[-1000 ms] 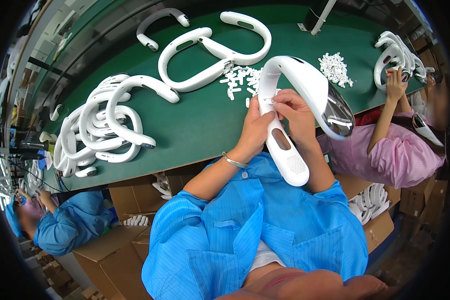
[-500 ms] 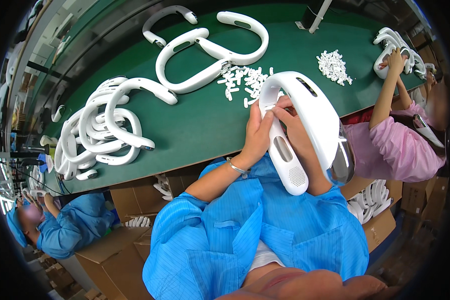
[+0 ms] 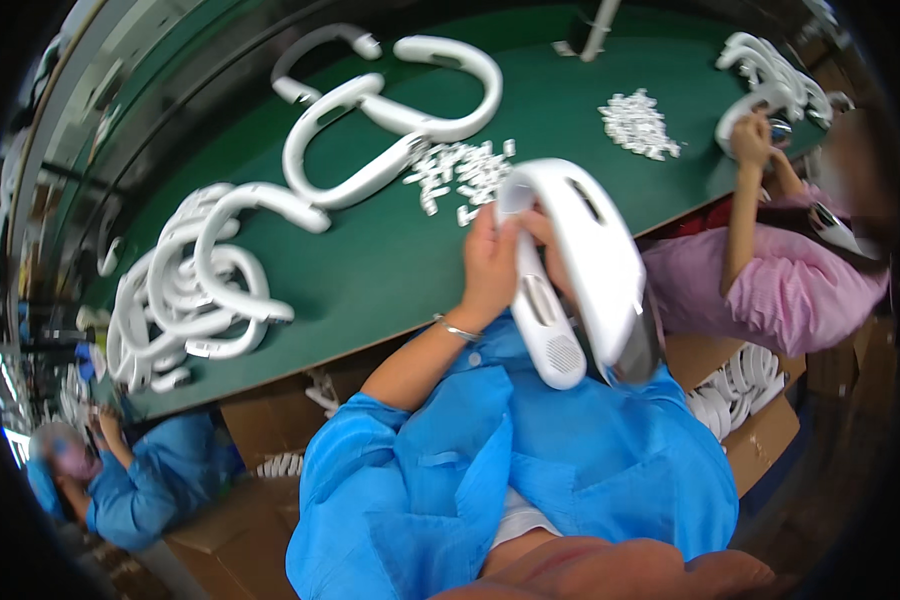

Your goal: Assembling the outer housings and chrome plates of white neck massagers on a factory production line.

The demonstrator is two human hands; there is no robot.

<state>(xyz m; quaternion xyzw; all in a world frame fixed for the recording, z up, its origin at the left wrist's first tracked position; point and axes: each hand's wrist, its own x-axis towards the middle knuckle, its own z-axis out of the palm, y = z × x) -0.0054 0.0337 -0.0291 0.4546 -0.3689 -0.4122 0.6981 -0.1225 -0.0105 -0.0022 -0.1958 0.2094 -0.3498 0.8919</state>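
A white U-shaped neckband device is held up in front of my chest. It has an oval slot, a dotted grille at one end and a dark glossy piece at the other. My left hand wraps around the outer side of its narrower arm, thumb pressed near the bend. Inside the curve, my right hand grips the same arm, its fingers close to the left thumb. The band's wide arm covers much of that right hand. Just beyond lies a scatter of small white plastic pieces.
More white neckbands are heaped at left on the green table; several lie farther back. Another pile of small pieces sits at right. Co-workers in pink and blue flank me. Cardboard boxes stand below.
The whole view has shifted and blurred slightly, with the table things lying farther left. Both hands keep hold of the neckband device, which has turned a little.
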